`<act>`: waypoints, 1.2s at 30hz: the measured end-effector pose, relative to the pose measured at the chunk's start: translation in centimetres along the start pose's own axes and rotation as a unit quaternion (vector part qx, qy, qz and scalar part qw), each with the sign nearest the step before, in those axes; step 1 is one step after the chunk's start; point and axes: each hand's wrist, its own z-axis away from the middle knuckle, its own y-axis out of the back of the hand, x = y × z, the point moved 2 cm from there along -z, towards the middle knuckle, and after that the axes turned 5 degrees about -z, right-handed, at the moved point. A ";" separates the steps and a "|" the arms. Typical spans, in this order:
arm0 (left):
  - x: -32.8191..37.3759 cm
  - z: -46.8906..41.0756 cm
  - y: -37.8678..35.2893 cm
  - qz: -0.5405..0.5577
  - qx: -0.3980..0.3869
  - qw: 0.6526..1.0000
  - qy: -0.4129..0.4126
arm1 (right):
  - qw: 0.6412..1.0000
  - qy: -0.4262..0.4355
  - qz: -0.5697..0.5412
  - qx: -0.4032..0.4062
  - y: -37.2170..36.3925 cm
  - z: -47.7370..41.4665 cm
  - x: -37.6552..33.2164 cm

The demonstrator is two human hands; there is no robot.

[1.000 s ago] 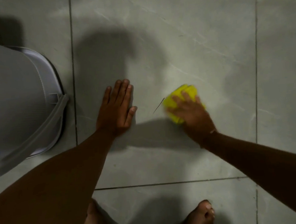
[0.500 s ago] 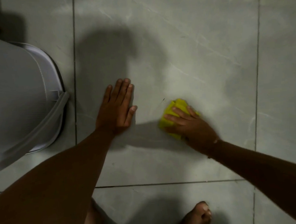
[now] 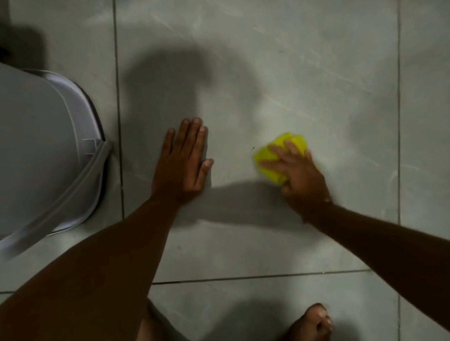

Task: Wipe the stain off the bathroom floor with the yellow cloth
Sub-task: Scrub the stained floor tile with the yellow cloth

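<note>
Right hand [image 3: 301,177] flat on yellow cloth [image 3: 266,155]

The single view comes from a wide-angle camera on the person's head. It faces almost straight down at the grey tiled floor [image 3: 291,61] and stands quite near to it. Both forearms run from the near edge up to the middle, where the left hand [image 3: 181,162] and the right hand [image 3: 302,176] lie. A white fixture [image 3: 28,156], perhaps a toilet in this dim light, fills the left edge. A bare foot [image 3: 311,326] shows at the near edge.
</note>
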 end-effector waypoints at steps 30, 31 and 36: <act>-0.1 0.1 -0.1 0.002 0.011 1.000 -0.001 | 0.988 0.004 0.146 -0.040 0.0 -0.3 -1.2; -0.1 0.0 -0.2 0.001 0.013 1.000 -0.001 | 0.989 -0.036 0.142 -0.013 -0.2 -1.6 -1.4; -0.2 -0.2 -0.5 0.006 0.021 1.000 -0.007 | 0.989 0.008 0.148 -0.002 -2.9 -1.9 -4.2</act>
